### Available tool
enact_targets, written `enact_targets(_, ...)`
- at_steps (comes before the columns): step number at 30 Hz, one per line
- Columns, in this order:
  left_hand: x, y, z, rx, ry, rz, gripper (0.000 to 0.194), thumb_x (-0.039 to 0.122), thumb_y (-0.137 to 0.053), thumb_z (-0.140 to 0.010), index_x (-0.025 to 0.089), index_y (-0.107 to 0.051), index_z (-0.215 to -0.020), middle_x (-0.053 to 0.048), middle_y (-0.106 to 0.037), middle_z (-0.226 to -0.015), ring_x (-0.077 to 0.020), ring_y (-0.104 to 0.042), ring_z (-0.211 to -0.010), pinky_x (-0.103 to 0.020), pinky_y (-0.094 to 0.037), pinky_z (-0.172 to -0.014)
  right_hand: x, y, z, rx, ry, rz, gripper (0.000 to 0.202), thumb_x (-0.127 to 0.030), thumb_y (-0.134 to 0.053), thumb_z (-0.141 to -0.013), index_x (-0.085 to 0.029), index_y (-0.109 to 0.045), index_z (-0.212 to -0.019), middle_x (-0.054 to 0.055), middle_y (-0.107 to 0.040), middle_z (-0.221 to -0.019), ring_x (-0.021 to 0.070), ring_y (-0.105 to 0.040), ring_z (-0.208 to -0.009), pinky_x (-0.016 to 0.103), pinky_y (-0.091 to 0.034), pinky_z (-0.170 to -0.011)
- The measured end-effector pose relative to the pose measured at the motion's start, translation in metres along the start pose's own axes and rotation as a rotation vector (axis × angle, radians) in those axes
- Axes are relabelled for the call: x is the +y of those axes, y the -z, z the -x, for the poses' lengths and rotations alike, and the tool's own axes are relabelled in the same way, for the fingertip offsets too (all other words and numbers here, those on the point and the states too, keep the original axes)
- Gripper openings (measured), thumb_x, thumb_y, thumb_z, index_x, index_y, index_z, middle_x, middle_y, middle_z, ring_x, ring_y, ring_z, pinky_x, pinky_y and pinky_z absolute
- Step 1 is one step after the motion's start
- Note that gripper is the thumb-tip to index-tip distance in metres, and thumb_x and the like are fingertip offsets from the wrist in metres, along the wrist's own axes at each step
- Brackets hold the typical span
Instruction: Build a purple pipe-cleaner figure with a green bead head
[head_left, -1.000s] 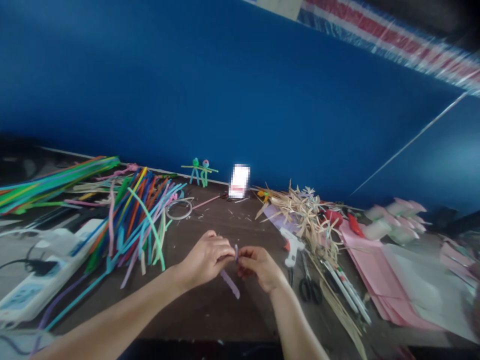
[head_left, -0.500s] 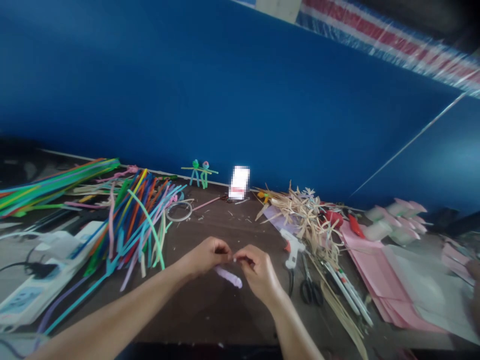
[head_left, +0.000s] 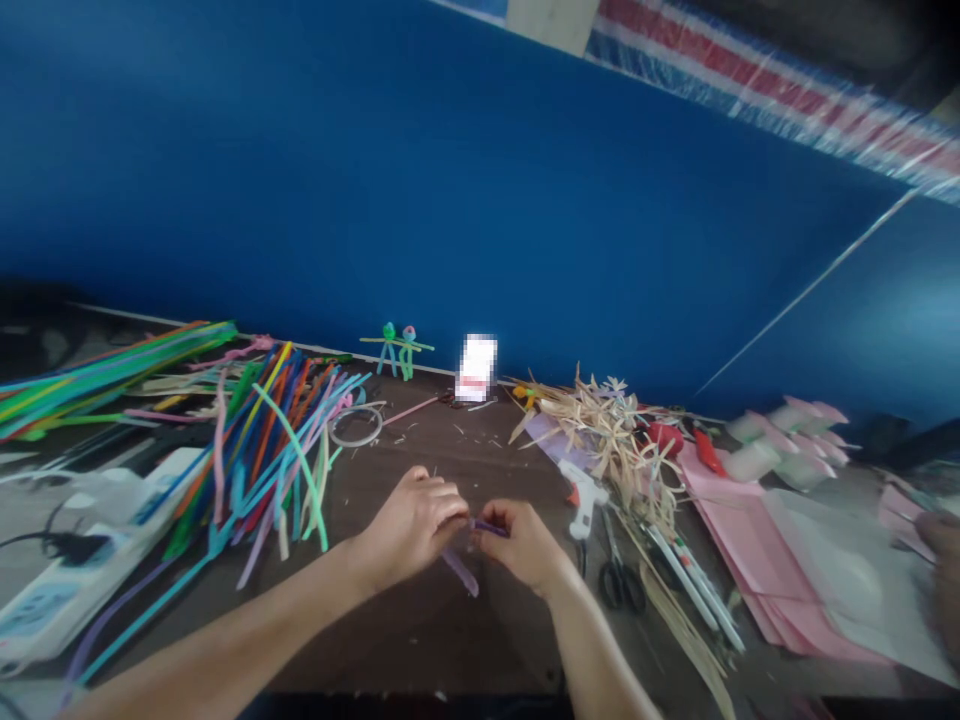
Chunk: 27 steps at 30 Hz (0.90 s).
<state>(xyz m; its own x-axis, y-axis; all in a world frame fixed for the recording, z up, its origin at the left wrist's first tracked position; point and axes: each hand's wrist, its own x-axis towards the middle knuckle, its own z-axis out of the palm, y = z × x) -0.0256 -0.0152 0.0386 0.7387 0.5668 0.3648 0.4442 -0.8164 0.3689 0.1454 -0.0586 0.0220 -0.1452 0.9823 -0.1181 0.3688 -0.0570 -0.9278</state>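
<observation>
A light purple fuzzy strip [head_left: 460, 574] hangs down from under my left hand [head_left: 420, 525], whose fingers are curled closed around its upper part. Just to the right, my right hand [head_left: 516, 543] pinches a short purple piece [head_left: 489, 526] between thumb and fingers. The fingertips of both hands nearly meet over the middle of the dark table [head_left: 420, 640]. Whether the two purple parts are joined is hidden by my left fingers.
Colourful pipe cleaners [head_left: 262, 450] and a white power strip [head_left: 67, 590] lie left. Two small figures [head_left: 397, 350] and a blurred bright screen [head_left: 477, 367] stand behind. Right are a glue gun [head_left: 583, 497], scissors [head_left: 621, 580], dried strips [head_left: 600, 420], pink sheets [head_left: 750, 550] and another person's hand [head_left: 941, 540].
My left hand has turned, its fingers curling further over the strip, which now hangs more steeply. My right hand has shifted slightly, and a purple piece now shows between its fingers.
</observation>
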Motion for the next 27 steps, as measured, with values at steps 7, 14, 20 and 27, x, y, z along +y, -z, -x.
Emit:
enact_targets(7,-0.007,-0.006,-0.005,-0.125,0.273,0.313,0.012,0.023,-0.053,-0.075,0.015,-0.061,-0.071,0.001,-0.06,-0.063,-0.0124,-0.053,-0.061,-0.022,-0.032,-0.056,-0.012,-0.005,0.008,0.307,0.209,0.558,0.004,-0.014,-0.052,-0.064,-0.017,-0.054,-0.064,-0.004,-0.049,-0.059,0.0093,-0.042,-0.056,0.02,-0.026,-0.053)
enact_targets(14,-0.007,0.0,-0.003,0.012,0.085,0.156,0.016,0.023,-0.047,-0.081,0.017,-0.061,-0.074,0.0,-0.061,-0.068,-0.0125,-0.052,-0.065,-0.027,-0.031,-0.067,-0.004,-0.004,0.006,0.168,0.098,0.267,0.013,-0.021,-0.051,-0.07,-0.016,-0.054,-0.059,-0.005,-0.043,-0.05,0.0077,-0.037,-0.048,0.019,-0.025,-0.047)
enact_targets(20,-0.001,0.004,0.004,0.053,-0.147,-0.083,0.024,0.016,-0.036,-0.085,0.017,-0.057,-0.074,-0.002,-0.059,-0.067,-0.0133,-0.049,-0.067,-0.031,-0.027,-0.072,0.005,-0.006,0.0,0.042,-0.101,-0.328,0.016,-0.029,-0.053,-0.069,-0.014,-0.058,-0.068,-0.004,-0.047,-0.049,0.0072,-0.04,-0.043,0.019,-0.03,-0.043)
enact_targets(27,-0.004,-0.006,0.002,0.045,0.054,0.107,0.018,0.022,-0.045,-0.082,0.017,-0.06,-0.076,0.0,-0.06,-0.068,-0.0128,-0.051,-0.066,-0.028,-0.03,-0.068,0.005,-0.017,0.004,0.263,0.068,-0.134,0.008,-0.018,-0.051,-0.068,-0.017,-0.058,-0.071,-0.002,-0.052,-0.055,0.0099,-0.045,-0.048,0.021,-0.035,-0.047)
